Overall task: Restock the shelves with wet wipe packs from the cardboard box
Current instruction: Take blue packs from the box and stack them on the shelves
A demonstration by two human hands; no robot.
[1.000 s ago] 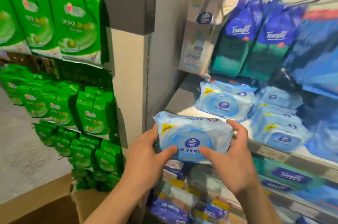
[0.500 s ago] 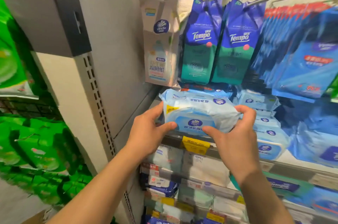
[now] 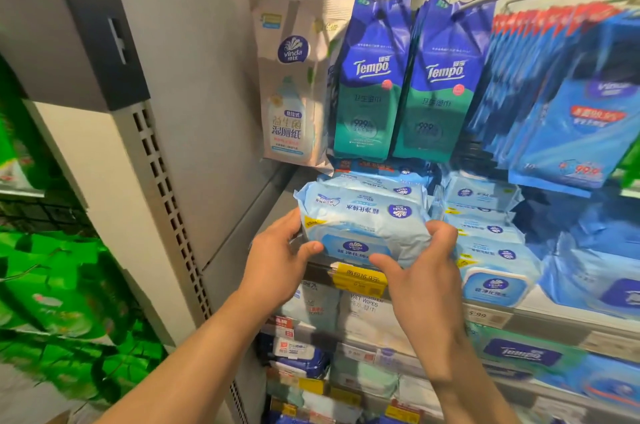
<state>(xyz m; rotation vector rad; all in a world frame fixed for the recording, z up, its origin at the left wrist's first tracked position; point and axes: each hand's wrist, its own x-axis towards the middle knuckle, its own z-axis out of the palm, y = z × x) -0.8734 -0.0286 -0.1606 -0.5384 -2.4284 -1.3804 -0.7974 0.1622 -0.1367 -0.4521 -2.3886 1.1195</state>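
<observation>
Fingers of both hands curl round the ends of a soft pale-blue plastic wet wipe pack (image 3: 363, 215), the left hand (image 3: 277, 250) pinching its left end with the thumb on the front face, the right hand (image 3: 426, 271) cupping the right end with fingertips over the top. Held so, the pack sits at the front lip of the grey metal shelf (image 3: 519, 314), just above the yellow price label (image 3: 360, 276) below the thumbs, and seems to rest on or against another pack behind it; I cannot tell whether it is fully set down. To finish well, I judge it should be pushed straight back and level, kept square to the row, with the grip released only once the weight is carried. Beyond the left fingers lies a narrow gap before the grey side panel (image 3: 207, 112). Just right of the right fingers stand stacked light-blue wipe packs (image 3: 491, 250), close enough to snag. Above the knuckles hang two blue-and-green Tempo pouches (image 3: 401, 84), so lifting room is small.
</observation>
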